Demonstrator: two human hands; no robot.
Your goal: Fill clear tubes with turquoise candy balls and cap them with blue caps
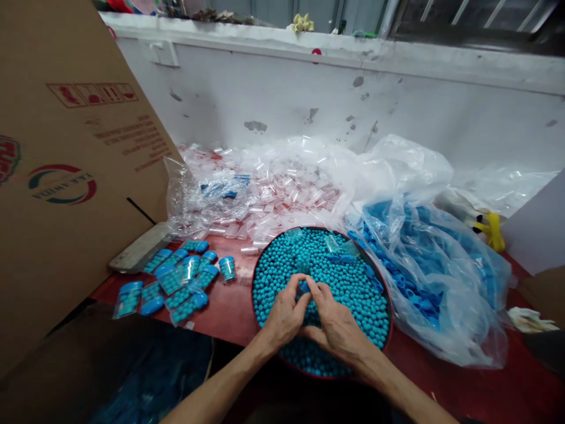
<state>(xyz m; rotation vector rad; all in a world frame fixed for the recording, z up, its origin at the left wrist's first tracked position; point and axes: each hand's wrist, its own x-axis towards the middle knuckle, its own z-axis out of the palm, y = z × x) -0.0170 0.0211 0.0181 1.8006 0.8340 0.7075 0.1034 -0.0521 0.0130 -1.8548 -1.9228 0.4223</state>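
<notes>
Both hands meet over a round red-rimmed tub of small blue balls (282, 282). My left hand (286, 309) and my right hand (329, 315) have their fingers closed together on a small container with a blue cap (303, 287), mostly hidden by the fingers. Inside the tub, a clear container (348, 248) and some blue caps (374, 278) lie on the balls. Several filled containers (176, 277) with blue caps are grouped on the red table to the left, and one (227, 268) stands a little apart from them.
Many clear empty containers (286, 191) are heaped behind the tub. A plastic bag of blue caps (424, 259) lies on the right of the red table (233, 312). A large cardboard box (75, 147) rises at the left. A white wall (265, 94) stands behind.
</notes>
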